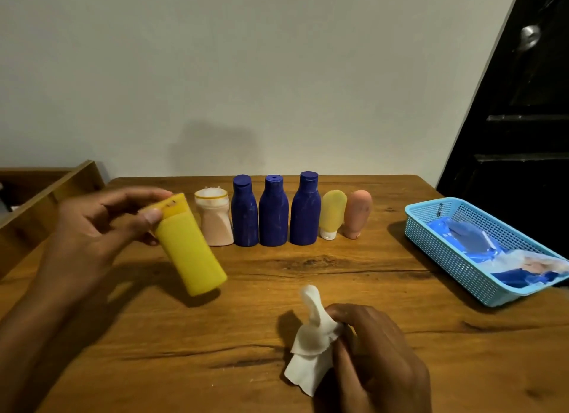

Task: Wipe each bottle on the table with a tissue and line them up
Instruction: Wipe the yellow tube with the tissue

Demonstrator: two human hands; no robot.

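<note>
So the left hand (101, 225) has its grip curled round the cap end of the yellow bottle (191, 246), which hangs tilted above the worktop (308, 289), bottom end pointing toward the middle. The right hand (369, 348) pinches a crumpled white tissue (311, 335) low near the front edge, well apart from the bottle. If it still needs wiping, I'd bring the tissue up, wrap it round the body and twist the bottle from the cap end, then do the cap after shifting the fingers.

Six bottles already stand in a row (277, 215) along the back, near the wall. The open slot looks to be at the left end beside the peach bottle (214, 218), so I'd lower it slowly and not clip that neighbour. Plenty of bare wood in the middle; a blue basket (455, 258) sits far right, and the left edge is close to that slot
</note>
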